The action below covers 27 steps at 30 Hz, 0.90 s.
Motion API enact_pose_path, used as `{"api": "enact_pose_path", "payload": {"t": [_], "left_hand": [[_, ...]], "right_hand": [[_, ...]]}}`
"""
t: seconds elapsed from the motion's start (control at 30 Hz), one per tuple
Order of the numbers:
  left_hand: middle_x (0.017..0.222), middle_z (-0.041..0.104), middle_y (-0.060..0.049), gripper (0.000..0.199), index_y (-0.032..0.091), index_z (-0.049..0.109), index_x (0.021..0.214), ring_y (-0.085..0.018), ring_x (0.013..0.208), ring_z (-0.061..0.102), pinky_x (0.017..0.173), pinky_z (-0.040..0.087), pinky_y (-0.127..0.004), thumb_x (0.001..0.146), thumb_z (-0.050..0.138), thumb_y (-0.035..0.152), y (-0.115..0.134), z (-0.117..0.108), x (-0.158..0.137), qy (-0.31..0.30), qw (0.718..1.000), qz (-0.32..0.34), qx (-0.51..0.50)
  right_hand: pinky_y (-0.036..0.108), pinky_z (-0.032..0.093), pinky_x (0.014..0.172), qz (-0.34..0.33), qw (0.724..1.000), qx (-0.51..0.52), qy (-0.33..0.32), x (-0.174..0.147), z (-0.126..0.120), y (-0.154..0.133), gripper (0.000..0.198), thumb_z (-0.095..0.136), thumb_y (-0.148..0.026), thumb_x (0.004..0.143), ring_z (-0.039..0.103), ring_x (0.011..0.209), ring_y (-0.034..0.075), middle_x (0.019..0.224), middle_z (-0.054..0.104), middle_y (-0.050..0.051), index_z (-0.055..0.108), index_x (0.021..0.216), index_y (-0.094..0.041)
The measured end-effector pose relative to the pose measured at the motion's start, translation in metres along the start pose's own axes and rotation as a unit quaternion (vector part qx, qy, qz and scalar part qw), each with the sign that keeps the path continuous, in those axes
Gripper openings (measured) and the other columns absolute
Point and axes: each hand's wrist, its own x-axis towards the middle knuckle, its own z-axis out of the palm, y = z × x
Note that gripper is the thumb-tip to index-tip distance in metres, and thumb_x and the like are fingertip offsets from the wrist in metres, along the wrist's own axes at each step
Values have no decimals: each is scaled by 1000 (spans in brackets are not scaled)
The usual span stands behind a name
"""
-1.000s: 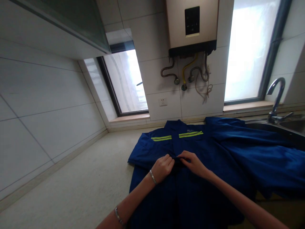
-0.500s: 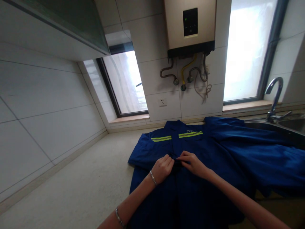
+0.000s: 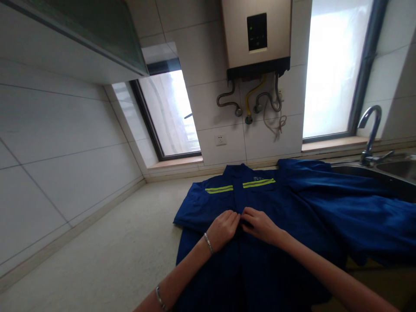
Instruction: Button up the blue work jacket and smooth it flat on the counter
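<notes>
One left hand [image 3: 223, 227], one right hand [image 3: 260, 224], fingertips pinching front of blue jacket [image 3: 286, 208] on countertop [image 3: 120, 247]

No words or numbers can be read here. The blue jacket [image 3: 292, 208] has tiny white print [image 3: 258, 178] on its chest, just above the yellow stripe on the right, near the middle of the frame. The print is too small and blurry to read. At the top of the frame, the heater [image 3: 256, 58] has a black panel [image 3: 260, 28] with a little green mark and some faint marks, too tiny to make out.
</notes>
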Motion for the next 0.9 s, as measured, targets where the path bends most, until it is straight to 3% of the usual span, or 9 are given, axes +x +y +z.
{"api": "enact_pose_path", "payload": {"t": [0.17,0.4,0.7,0.8,0.9], "left_hand": [[78,54,-7,18,12,53,82,-19,76,51,70,45,-34,88,37,9,2,0,-1,-43,999,9,5],[73,52,-5,16,13,53,76,-18,72,48,67,43,-33,87,41,13,5,6,-4,-48,999,19,-7],[72,51,-5,14,14,51,73,-18,72,48,67,43,-33,84,43,16,10,16,-7,-54,998,20,-23],[72,52,-4,14,14,52,73,-18,72,50,67,43,-32,84,44,15,9,15,-6,-52,998,13,-29],[76,55,-5,10,14,54,79,-18,75,53,68,45,-31,84,46,15,6,8,-4,-50,995,-58,-69]], "right_hand": [[24,40,65,-54,998,-33,-5,3,-1,-1,11,51,-15,78,49,78,15,85,54,5,57,88,-16],[25,34,64,-102,990,-86,-46,3,-8,-2,9,48,-20,83,46,74,14,82,55,4,57,84,-17],[26,33,63,-107,985,-117,-66,-4,1,1,11,51,-23,83,47,72,13,79,56,2,57,76,-17],[26,36,65,-93,990,-86,-62,-5,0,3,13,49,-23,85,50,74,13,82,58,3,61,84,-17],[25,41,73,-48,998,-4,-31,-6,-8,6,24,47,-27,88,55,83,14,95,60,5,60,107,-21]]}}
